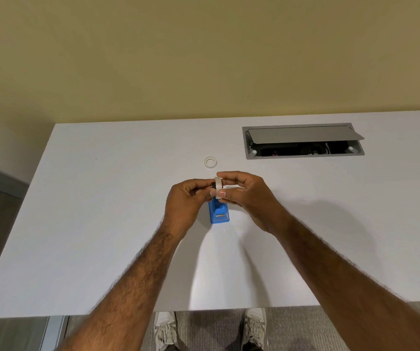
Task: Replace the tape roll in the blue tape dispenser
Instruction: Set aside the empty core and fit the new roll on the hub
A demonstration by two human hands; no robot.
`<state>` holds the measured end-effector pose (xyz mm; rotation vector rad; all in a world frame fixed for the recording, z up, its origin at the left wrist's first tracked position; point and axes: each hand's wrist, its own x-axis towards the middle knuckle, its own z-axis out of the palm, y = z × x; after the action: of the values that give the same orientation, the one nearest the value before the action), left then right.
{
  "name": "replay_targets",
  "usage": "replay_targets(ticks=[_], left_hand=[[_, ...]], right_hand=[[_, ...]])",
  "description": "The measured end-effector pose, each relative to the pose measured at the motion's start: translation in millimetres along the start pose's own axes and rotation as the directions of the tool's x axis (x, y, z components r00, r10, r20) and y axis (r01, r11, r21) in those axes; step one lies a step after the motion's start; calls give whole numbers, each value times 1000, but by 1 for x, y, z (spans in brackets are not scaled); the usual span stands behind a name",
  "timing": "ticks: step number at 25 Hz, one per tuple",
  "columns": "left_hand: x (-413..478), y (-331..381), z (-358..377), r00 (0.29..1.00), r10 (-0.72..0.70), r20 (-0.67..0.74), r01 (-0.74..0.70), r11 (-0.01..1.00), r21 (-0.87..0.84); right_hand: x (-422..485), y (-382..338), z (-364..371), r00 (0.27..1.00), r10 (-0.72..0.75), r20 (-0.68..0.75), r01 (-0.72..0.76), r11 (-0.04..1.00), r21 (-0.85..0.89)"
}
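Left forearm enters from the lower left and angles up toward mid-table; the left hand (pixel 187 198) is curled, knuckles up, with its fingertips pinched on a small black hub (pixel 214 185) at the left face of the tape roll (pixel 218 187). The roll is whitish, held on edge above the table (pixel 102 224), its flat faces turned left and right so the hole's axis runs sideways between the two hands. Directly below and partly hidden by the hands sits the blue tape dispenser (pixel 219 214), flat on the table, long axis running away from the person, with a small metal part visible on its near end. Right of the roll, the right hand (pixel 246 196) is arched over it, fingers clamped on the roll's rim, top and bottom; the right forearm comes in from the lower right. Beyond the hands, well apart from them, a thin clear ring (pixel 210 162) lies flat on the table. Further right, a grey cable box (pixel 302 140) is set into the tabletop with its lid partly raised.
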<state>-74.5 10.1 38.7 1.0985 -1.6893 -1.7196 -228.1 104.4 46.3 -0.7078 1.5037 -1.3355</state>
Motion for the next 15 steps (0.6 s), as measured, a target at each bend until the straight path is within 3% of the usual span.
replay_targets(ticks=[15], left_hand=[[1, 3, -1, 999, -53, 14, 52, 996, 77]], right_hand=[[-3, -6, 1, 999, 34, -3, -34, 999, -18]])
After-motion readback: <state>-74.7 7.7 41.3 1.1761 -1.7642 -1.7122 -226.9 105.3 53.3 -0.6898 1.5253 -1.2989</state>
